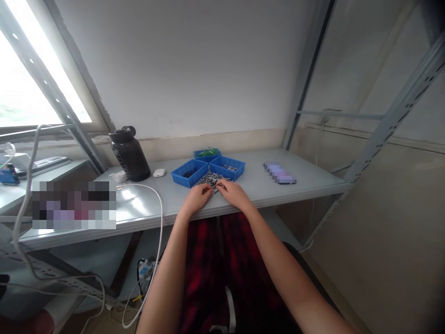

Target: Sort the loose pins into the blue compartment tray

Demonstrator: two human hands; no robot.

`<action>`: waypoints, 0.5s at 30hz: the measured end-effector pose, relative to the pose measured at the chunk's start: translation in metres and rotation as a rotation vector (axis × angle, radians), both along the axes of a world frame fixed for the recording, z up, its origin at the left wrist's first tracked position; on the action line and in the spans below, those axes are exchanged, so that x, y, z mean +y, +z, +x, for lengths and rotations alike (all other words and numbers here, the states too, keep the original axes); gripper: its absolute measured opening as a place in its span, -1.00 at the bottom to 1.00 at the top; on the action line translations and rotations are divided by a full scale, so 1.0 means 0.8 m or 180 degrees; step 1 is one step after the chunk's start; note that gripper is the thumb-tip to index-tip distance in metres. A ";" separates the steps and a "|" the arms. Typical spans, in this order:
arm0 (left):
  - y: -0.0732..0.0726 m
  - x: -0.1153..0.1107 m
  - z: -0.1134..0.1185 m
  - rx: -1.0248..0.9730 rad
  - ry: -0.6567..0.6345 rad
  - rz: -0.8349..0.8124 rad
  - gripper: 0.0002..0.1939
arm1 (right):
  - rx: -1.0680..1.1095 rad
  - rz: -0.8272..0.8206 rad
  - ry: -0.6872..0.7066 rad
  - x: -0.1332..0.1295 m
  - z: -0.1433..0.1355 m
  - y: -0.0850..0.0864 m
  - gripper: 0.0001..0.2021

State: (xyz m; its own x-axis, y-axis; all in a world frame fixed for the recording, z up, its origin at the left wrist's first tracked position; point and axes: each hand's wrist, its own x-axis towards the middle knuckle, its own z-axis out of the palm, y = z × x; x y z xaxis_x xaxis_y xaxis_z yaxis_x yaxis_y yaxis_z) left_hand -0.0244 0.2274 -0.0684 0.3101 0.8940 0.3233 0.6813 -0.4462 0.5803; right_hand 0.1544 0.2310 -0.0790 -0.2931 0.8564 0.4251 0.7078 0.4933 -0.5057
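Note:
A loose heap of small metal pieces [212, 177], thin and screw-like, lies on the shelf top between the blue bins. My left hand [197, 198] rests at the near left side of the heap with its fingers curled together. Across from it, my right hand [233, 192] has thumb and fingers pinched at the heap's near right side. Whatever is in either hand's fingertips is too small to make out. The left blue bin [181, 179] holds dark small pieces, the right blue bin [238, 173] silvery ones, and the back blue bin [200, 158] green ones.
A dark water bottle [130, 155] and a white earbud case [159, 173] stand left of the bins. A phone [280, 173] lies to the right. A white cable [161, 218] hangs over the front edge of the metal shelf [313, 178]. Metal posts frame both sides.

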 end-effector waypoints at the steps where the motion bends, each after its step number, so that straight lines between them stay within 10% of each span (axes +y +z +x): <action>1: 0.000 0.000 0.000 -0.0017 0.0002 0.0018 -0.71 | 0.0004 0.0003 0.0000 0.000 0.000 0.000 -0.78; 15: -0.003 0.002 -0.001 -0.0109 0.0016 0.0049 -0.72 | -0.0036 -0.0020 -0.0050 -0.002 -0.002 0.002 -0.77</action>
